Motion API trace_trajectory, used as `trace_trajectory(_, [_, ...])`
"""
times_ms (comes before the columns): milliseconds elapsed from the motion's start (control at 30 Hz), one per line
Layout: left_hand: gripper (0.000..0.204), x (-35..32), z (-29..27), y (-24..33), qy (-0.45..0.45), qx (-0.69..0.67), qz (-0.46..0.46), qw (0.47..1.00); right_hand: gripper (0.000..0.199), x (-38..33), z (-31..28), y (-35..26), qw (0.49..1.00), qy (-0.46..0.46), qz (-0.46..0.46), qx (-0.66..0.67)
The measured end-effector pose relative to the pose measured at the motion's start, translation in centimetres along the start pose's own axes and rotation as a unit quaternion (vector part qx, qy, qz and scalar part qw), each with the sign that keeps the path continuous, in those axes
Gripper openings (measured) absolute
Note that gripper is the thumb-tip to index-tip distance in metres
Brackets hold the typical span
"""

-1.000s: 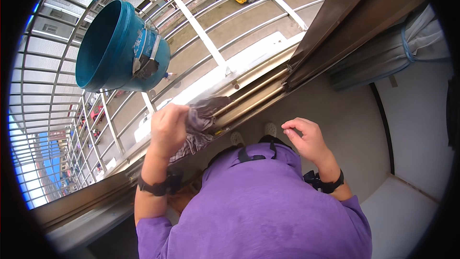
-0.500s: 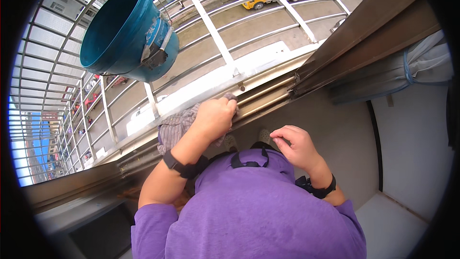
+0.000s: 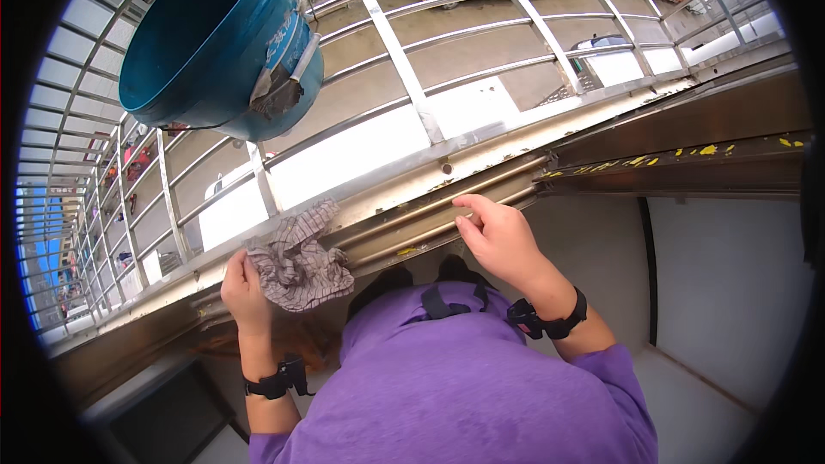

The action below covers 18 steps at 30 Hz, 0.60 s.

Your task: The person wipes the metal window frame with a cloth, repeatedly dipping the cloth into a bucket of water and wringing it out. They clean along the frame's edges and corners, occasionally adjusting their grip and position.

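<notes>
In the head view, the left hand (image 3: pixel 243 288) clenched a crumpled checked cloth (image 3: pixel 298 259) against the window track (image 3: pixel 412 206), left of centre. The right hand (image 3: pixel 498 236) was released, fingertips resting on the track. The blue bucket (image 3: pixel 215 39) at upper left was cut off by the frame's rim, and its hanging point was hidden.

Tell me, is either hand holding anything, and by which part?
The left hand grips a checked cloth by its left edge. The right hand holds nothing.

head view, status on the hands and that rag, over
Left hand grips checked rag on window track. Right hand bare, fingertips on the track rail. Blue bucket hangs outside on grille, clear of both.
</notes>
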State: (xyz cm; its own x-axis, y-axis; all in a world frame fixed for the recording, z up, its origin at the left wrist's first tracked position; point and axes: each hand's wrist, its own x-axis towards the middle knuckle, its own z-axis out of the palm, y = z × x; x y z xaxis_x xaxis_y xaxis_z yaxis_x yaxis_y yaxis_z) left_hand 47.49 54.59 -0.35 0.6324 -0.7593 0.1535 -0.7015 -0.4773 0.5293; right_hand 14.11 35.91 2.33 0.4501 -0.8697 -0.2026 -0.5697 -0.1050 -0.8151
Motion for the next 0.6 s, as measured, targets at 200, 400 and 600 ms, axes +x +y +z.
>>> trace_trajectory(200, [0.026,-2.4,3.1,-0.9,0.052,-0.161,0.051,0.984,0.038,2.1,2.8,-1.8,0.976,-0.083,0.089,-0.179])
trace_trajectory(400, [0.03,-2.4,3.3,-1.6,0.06,-0.169,0.057,0.982,0.049,2.3,4.8,-2.4,0.983,-0.124,0.093,-0.097])
trace_trajectory(600, [0.033,-2.9,3.6,-2.7,0.081,-0.172,0.06,0.98,0.046,2.6,3.9,-4.8,0.924,-0.275,0.219,0.152])
